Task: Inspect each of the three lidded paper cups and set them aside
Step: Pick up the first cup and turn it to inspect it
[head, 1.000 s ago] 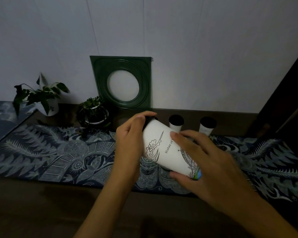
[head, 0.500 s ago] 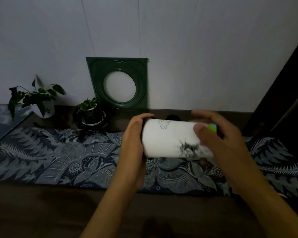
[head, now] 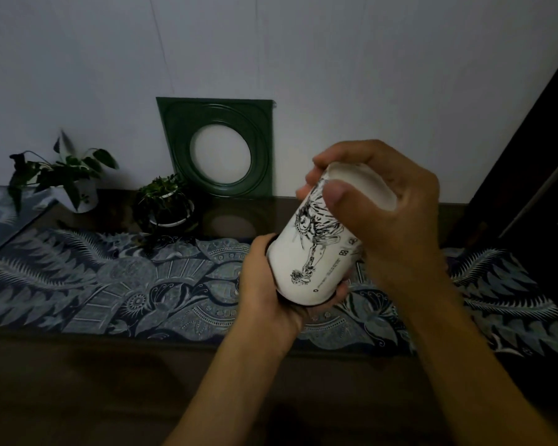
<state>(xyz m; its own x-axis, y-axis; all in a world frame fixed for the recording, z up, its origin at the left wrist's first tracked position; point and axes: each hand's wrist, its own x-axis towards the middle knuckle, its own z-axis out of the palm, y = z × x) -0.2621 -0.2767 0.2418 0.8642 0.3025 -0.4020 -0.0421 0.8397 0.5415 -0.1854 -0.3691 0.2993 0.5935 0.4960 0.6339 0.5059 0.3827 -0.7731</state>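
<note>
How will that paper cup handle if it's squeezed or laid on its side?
The cup is thin paper, so it probably dents under a hard squeeze. It looks light. Its round tapered wall would likely roll in a curve.

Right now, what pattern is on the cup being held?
Black ink line drawing on the white cup, head view.

I see the cup (head: pixel 316 249) held above the runner (head: pixel 116 284) on the bench (head: pixel 78 375), two plants (head: pixel 62 178) back left (frame (head: pixel 216 146) behind them, against the wall).

Dim home sideboard, patterned runner (head: pixel 110 284), potted plants (head: pixel 165 201), green frame (head: pixel 216 146)
</note>
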